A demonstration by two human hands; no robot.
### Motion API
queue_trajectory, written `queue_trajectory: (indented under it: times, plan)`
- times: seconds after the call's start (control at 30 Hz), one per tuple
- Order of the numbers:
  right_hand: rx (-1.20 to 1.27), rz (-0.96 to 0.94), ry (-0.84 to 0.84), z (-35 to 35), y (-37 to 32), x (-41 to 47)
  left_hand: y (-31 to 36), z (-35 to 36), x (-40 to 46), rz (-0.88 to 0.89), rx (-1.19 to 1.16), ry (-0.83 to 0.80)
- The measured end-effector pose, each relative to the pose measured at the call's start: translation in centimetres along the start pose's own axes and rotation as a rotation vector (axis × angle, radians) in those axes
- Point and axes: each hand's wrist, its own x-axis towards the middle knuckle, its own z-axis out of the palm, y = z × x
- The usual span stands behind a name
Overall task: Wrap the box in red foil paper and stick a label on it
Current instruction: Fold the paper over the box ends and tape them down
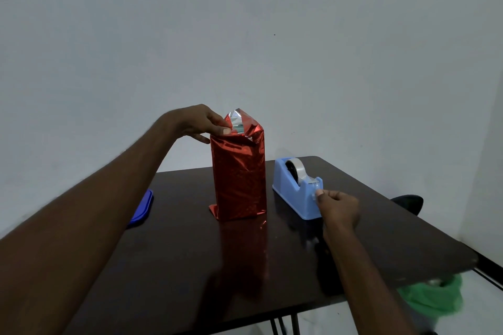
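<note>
Foil-wrapped box (239,177) stands upright mid-table, left hand (202,124) pinching its top flap closed while right hand (339,205) pinches tape at the blue tape dispenser (294,193); best pull it taut and tear clean.

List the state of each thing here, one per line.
Box: upright, wrapped in red foil, top flaps unsealed.
Left hand: pinches the top fold.
Right hand: pinches the tape end.
Dispenser: on the table, roll loaded.
Blue lid: lying flat.
</note>
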Motion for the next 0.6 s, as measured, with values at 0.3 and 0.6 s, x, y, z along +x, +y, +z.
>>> queue_trajectory:
  times: [0.3, 0.6]
  plan:
    - [0.074, -0.047, -0.060, -0.2, -0.7, -1.6, -0.1, -0.1, 0.2, 0.006, 0.006, -0.007]
    - [0.105, -0.262, -0.450, 2.9, -10.6, -4.8, -0.8, -0.3, 0.3, 0.027, 0.001, 0.011]
